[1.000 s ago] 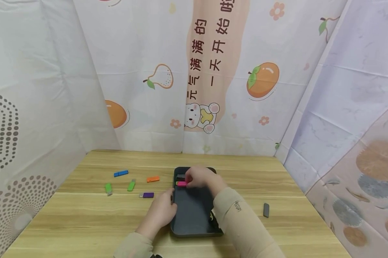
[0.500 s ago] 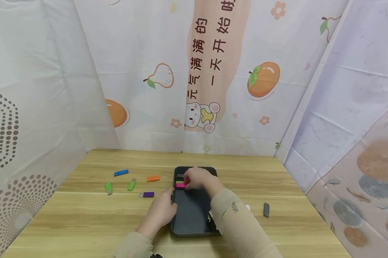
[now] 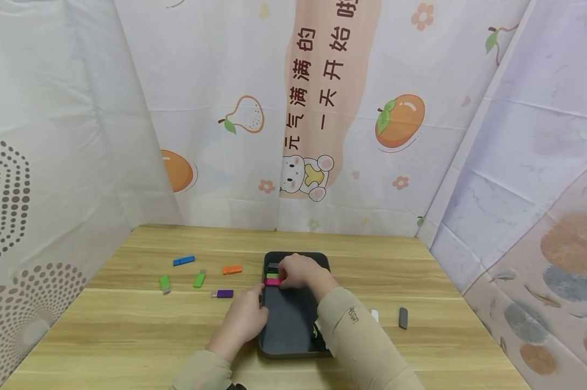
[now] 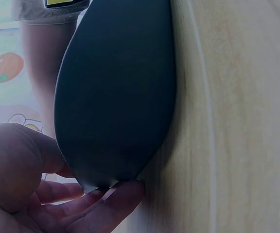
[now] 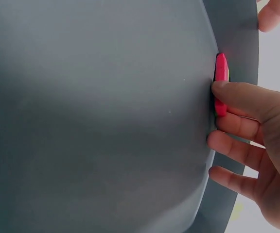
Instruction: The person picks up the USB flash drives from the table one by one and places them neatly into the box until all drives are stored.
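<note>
A dark grey rectangular tray [image 3: 288, 325] lies on the table in the head view. My left hand [image 3: 246, 314] grips its left edge, thumb at the rim; in the left wrist view those fingers [image 4: 125, 199] wrap the tray's side. Inside the tray's far left, my right hand [image 3: 300, 270] pinches a pink USB stick [image 3: 272, 282]. The right wrist view has the thumb on the pink stick [image 5: 221, 87], which is close to the tray wall. Just behind it are a green USB stick [image 3: 271, 275] and a black one [image 3: 272, 267], each partly covered by the right hand.
Left of the tray lie blue [image 3: 184, 261], orange [image 3: 232, 270] and purple [image 3: 223, 294] USB sticks, plus two green ones [image 3: 165, 284]. To the right are a grey stick [image 3: 403, 318] and a white object [image 3: 374, 314] partly behind the sleeve. Something black [image 3: 317, 341] sits in the tray's near right corner.
My right hand has shifted slightly left and nearer with the pink stick, showing more of the green one behind. The right forearm has moved left, uncovering the white object. My left hand stays put.
</note>
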`<state>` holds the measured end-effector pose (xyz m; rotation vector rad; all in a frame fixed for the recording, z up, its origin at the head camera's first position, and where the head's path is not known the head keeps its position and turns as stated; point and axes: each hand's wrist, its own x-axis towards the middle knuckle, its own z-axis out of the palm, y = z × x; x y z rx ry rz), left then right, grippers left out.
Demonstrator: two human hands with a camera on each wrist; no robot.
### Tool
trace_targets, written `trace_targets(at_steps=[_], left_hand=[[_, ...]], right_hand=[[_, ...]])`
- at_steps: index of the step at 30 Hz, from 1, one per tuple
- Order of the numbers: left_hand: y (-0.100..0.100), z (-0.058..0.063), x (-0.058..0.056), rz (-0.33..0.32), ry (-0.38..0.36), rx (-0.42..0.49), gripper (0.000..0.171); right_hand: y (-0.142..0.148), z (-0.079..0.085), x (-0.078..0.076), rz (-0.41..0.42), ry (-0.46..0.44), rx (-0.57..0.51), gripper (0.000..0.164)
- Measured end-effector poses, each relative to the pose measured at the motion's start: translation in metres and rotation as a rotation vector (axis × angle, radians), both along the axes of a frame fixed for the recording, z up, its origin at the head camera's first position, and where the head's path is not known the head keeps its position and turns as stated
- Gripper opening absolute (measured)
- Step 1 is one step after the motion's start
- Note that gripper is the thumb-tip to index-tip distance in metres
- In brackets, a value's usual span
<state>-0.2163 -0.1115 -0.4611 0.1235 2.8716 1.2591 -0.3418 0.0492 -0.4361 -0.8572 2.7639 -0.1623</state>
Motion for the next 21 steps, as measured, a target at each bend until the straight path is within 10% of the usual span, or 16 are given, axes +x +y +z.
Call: trace_targets(at_steps=[21], left_hand=[[-0.0008,-0.0024,-0.0015,-0.006,-0.010,0.000,0.051]], right_hand=[[0.0017,-0.0027,-0.0032,-0.033,-0.004,0.011,0.014]])
